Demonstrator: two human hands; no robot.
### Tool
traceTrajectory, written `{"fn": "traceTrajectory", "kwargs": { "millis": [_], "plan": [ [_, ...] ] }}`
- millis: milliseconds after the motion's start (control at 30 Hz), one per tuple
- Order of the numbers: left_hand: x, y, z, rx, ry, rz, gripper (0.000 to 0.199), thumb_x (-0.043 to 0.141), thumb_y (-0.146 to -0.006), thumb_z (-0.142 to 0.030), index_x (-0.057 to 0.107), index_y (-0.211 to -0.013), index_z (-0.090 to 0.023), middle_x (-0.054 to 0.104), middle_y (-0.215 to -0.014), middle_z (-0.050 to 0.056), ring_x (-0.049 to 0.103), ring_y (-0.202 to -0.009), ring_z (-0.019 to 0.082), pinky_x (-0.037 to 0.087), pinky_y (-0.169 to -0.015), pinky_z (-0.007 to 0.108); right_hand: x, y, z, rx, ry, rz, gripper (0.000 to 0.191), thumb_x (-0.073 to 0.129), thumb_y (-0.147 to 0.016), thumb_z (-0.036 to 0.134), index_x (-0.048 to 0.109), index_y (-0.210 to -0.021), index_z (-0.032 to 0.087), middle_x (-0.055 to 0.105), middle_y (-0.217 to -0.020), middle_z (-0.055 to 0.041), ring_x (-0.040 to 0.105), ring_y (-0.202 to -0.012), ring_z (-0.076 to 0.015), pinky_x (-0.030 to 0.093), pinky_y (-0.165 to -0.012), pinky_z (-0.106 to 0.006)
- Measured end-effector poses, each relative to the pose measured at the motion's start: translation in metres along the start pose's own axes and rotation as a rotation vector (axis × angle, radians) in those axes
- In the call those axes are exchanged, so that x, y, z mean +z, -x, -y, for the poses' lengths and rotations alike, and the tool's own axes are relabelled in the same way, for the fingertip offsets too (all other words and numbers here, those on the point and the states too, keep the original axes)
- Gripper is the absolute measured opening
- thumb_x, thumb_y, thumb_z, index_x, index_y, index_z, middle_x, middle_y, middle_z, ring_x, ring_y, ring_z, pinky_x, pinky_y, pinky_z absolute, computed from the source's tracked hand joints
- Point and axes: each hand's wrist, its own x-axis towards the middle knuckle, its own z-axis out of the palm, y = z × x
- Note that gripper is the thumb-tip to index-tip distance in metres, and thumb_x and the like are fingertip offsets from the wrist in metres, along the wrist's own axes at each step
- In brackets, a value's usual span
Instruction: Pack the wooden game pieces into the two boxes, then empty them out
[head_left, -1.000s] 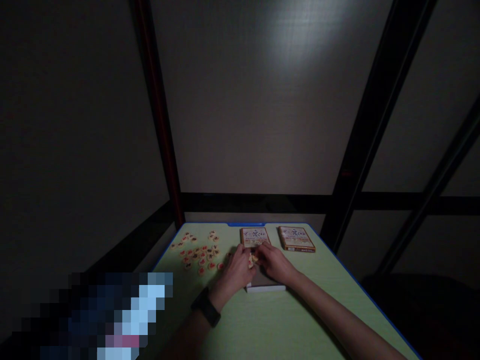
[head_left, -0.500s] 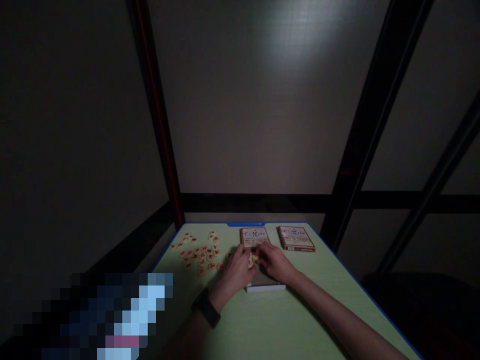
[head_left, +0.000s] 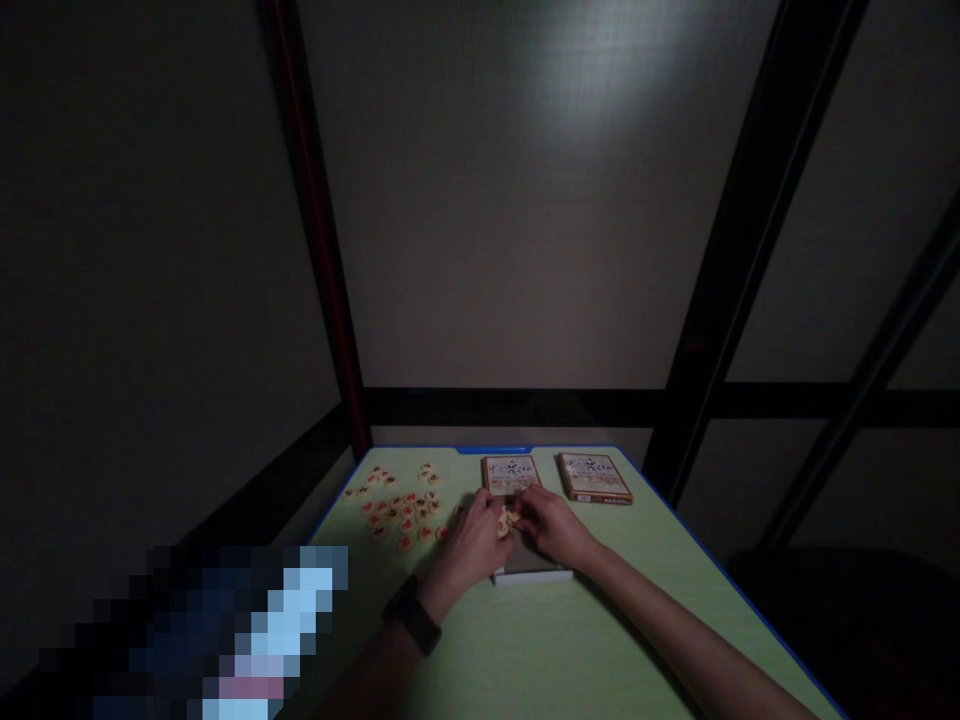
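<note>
Left hand [head_left: 478, 532] and right hand [head_left: 553, 525] pinch pieces [head_left: 502, 523] at the box [head_left: 536, 562], mid-way between the tabletop's [head_left: 480, 640] side edges. Box front runs parallel to the far edge; piece orientation is unclear.

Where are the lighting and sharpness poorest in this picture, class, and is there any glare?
Head view: dim overall, with pale glare high on the wall panel; head view: shadow darkens the table along the right forearm; head view: coarse pixelation hides the lower left, and markings on the pieces are too small to read.
</note>
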Motion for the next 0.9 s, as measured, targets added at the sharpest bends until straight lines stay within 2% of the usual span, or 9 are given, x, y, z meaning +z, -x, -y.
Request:
{"fn": "traceTrajectory", "kwargs": {
  "millis": [167, 267, 333, 400, 500, 600, 700, 800, 900],
  "plan": [
    [-0.008, -0.006, 0.005, 0.034, 0.054, -0.131, 0.038, 0.06, -0.076, -0.023, 0.063, -0.114, -0.019, 0.059, -0.115, 0.008, 0.059, -0.109, 0.021, 0.046, -0.099, 0.029, -0.01, 0.002, 0.002, -0.013, -0.001, -0.039, 0.023, 0.059, -0.071, 0.0, 0.058, -0.082, 0.02, 0.061, -0.082, -0.0025, 0.058, -0.076, -0.0178, 0.044, -0.067, -0.027],
    [-0.029, -0.01, 0.014, 0.032, 0.041, -0.241, 0.033, 0.06, -0.078, -0.023, 0.065, -0.111, -0.02, 0.062, -0.111, 0.006, 0.06, -0.106, 0.02, 0.046, -0.098, 0.029, -0.016, 0.005, 0.002, -0.03, 0.01, -0.094, 0.017, 0.057, -0.076, 0.004, 0.057, -0.082, 0.02, 0.061, -0.082, -0.0025, 0.057, -0.076, -0.0173, 0.045, -0.068, -0.027],
    [-0.049, -0.01, 0.023, -0.018, -0.014, -0.273, 0.027, 0.058, -0.08, -0.021, 0.067, -0.105, -0.018, 0.066, -0.109, 0.008, 0.06, -0.107, 0.021, 0.044, -0.1, 0.031, -0.02, 0.007, 0.001, -0.042, 0.024, -0.14, 0.013, 0.054, -0.082, 0.009, 0.058, -0.084, 0.02, 0.061, -0.083, -0.0032, 0.058, -0.077, -0.0176, 0.046, -0.07, -0.029],
    [-0.067, -0.003, 0.035, -0.047, -0.088, -0.213, 0.021, 0.054, -0.083, -0.019, 0.069, -0.098, -0.017, 0.069, -0.102, 0.008, 0.062, -0.102, 0.021, 0.045, -0.098, 0.032, -0.022, 0.008, 0.0, -0.05, 0.042, -0.184, 0.011, 0.05, -0.086, 0.013, 0.058, -0.085, 0.02, 0.061, -0.084, -0.0043, 0.058, -0.078, -0.0184, 0.047, -0.072, -0.03],
    [-0.083, 0.016, 0.051, -0.11, -0.223, -0.025, 0.019, 0.053, -0.083, -0.018, 0.071, -0.09, -0.017, 0.071, -0.096, 0.009, 0.064, -0.097, 0.023, 0.047, -0.091, 0.033, -0.024, 0.008, -0.004, -0.048, 0.065, -0.215, 0.013, 0.046, -0.09, 0.016, 0.058, -0.085, 0.02, 0.062, -0.083, -0.0056, 0.058, -0.077, -0.0194, 0.048, -0.072, -0.032],
    [-0.081, 0.033, 0.057, -0.166, -0.288, 0.071, 0.021, 0.059, -0.081, -0.02, 0.069, -0.099, -0.017, 0.068, -0.109, 0.011, 0.063, -0.102, 0.025, 0.047, -0.091, 0.034, -0.022, 0.007, -0.008, -0.038, 0.078, -0.208, 0.015, 0.046, -0.09, 0.018, 0.06, -0.086, 0.019, 0.063, -0.083, -0.0059, 0.058, -0.076, -0.0194, 0.048, -0.071, -0.032],
    [-0.068, 0.039, 0.056, -0.11, -0.3, 0.095, 0.027, 0.061, -0.082, -0.019, 0.066, -0.109, -0.018, 0.063, -0.121, 0.012, 0.058, -0.114, 0.024, 0.043, -0.1, 0.034, -0.019, 0.008, -0.01, -0.038, 0.102, -0.184, 0.016, 0.045, -0.09, 0.016, 0.062, -0.09, 0.019, 0.064, -0.086, -0.0063, 0.06, -0.078, -0.0197, 0.048, -0.072, -0.032],
    [-0.056, 0.035, 0.053, -0.085, -0.338, 0.103, 0.021, 0.059, -0.084, -0.019, 0.066, -0.104, -0.017, 0.063, -0.119, 0.012, 0.055, -0.118, 0.025, 0.041, -0.103, 0.036, -0.019, 0.01, -0.011, -0.035, 0.145, -0.16, 0.019, 0.044, -0.089, 0.013, 0.063, -0.093, 0.018, 0.065, -0.089, -0.0072, 0.061, -0.081, -0.0204, 0.048, -0.073, -0.032],
    [-0.052, 0.031, 0.052, -0.104, -0.355, 0.107, 0.015, 0.054, -0.087, -0.018, 0.066, -0.095, -0.017, 0.063, -0.113, 0.012, 0.057, -0.112, 0.025, 0.043, -0.099, 0.036, -0.02, 0.011, -0.01, -0.022, 0.172, -0.16, 0.02, 0.045, -0.089, 0.012, 0.064, -0.093, 0.018, 0.065, -0.088, -0.0066, 0.061, -0.081, -0.0203, 0.047, -0.073, -0.031]
  ]
}}
